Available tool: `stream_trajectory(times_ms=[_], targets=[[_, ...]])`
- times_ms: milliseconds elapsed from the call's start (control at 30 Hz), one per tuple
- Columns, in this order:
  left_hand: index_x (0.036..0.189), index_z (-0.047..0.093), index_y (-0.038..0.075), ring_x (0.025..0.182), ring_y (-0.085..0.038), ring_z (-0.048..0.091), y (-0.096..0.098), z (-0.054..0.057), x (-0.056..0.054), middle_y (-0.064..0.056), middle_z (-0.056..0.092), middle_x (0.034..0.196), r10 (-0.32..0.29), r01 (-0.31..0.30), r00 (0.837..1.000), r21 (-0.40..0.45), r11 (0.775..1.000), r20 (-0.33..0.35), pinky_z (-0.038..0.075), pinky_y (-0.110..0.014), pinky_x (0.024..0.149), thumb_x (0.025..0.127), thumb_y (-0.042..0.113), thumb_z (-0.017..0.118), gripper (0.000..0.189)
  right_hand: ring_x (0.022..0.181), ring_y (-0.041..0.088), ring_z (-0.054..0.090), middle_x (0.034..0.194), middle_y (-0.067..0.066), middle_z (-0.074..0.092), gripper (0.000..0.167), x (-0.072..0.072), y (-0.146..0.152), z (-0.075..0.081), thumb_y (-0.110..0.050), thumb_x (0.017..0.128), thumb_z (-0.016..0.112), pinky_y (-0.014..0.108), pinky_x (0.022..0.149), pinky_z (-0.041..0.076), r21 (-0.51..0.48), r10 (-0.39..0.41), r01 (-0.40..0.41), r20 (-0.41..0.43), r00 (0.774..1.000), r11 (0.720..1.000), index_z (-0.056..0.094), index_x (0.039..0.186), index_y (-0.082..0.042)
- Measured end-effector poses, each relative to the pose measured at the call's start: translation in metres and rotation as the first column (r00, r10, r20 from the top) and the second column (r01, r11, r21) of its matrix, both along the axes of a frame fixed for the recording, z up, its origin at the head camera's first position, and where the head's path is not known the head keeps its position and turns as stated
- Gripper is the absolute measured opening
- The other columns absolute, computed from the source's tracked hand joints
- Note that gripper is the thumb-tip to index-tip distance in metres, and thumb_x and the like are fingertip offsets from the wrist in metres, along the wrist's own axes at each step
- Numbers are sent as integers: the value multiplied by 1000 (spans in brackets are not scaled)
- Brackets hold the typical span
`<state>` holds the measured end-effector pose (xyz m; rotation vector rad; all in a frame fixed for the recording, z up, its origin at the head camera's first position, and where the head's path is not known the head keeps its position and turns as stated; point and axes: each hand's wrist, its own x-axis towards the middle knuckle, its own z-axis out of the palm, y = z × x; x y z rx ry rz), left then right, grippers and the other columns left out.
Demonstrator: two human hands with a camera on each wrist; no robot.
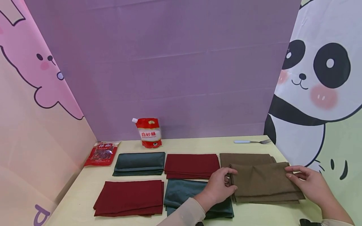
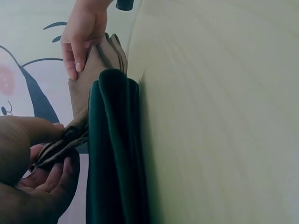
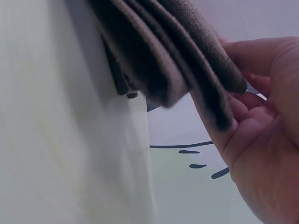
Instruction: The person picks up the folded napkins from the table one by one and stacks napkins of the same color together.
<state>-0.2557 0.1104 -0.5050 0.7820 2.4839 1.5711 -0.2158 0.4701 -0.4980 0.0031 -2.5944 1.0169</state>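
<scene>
Left hand and right hand pinch opposite ends of a folded brown cloth at the right of the tabletop; in the head view it overlaps a second brown cloth behind. Left of these lie a front teal cloth, partly hidden by the left arm, a rear red cloth, a front red cloth and a rear teal cloth. Farther back: an upright white-sugar pouch, a red packet at left, a fork at right.
</scene>
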Motion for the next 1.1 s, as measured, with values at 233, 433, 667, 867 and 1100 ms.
stream_trajectory(times_ms=[233, 433, 667, 867, 1100], targets=[[143, 57, 31, 95, -1, 55, -5, 1, -4, 17, 52, 140, -14, 14, 1000, 39, 999, -5, 54, -21, 76, 87, 11, 88, 67, 85, -10, 63, 113, 11, 70, 47, 1, 0, 0, -24, 91, 85, 18, 65, 54, -35, 15, -13, 58, 998, 999, 69, 129, -1], [147, 53, 32, 100, -2, 54, -7, 1, -5, 17, 50, 143, -4, 6, 999, 40, 999, -34, 53, -22, 78, 88, 9, 86, 71, 84, -6, 62, 101, 2, 69, 49, 2, -3, 1, -23, 91, 85, 16, 65, 46, -25, 42, -42, 33, 999, 999, 67, 133, -5], [150, 51, 31, 100, -4, 55, -9, 4, -8, 15, 48, 148, 5, -4, 998, 22, 1000, -56, 53, -23, 78, 90, 9, 83, 72, 90, -5, 63, 119, -18, 59, 62, 2, -10, -1, -21, 89, 86, 20, 66, 49, -42, 108, -106, 34, 994, 993, 60, 144, -9], [152, 48, 32, 96, -5, 52, -11, 1, -13, 14, 47, 147, 13, -12, 997, 22, 1000, -70, 50, -22, 73, 92, 10, 81, 72, 92, 1, 67, 130, -25, 53, 69, 1, -13, -2, -1, 87, 84, 16, 69, 49, -93, 222, -225, -49, 974, 970, 54, 149, -4], [150, 52, 28, 96, -5, 55, -12, -1, -18, 11, 45, 152, 56, -49, 996, 119, 992, -63, 53, -20, 74, 93, 6, 80, 67, 95, 0, 65, 133, -26, 49, 74, -3, -15, -5, 10, 85, 80, 16, 70, 53, -94, 262, -268, -76, 962, 959, 50, 152, -1]])
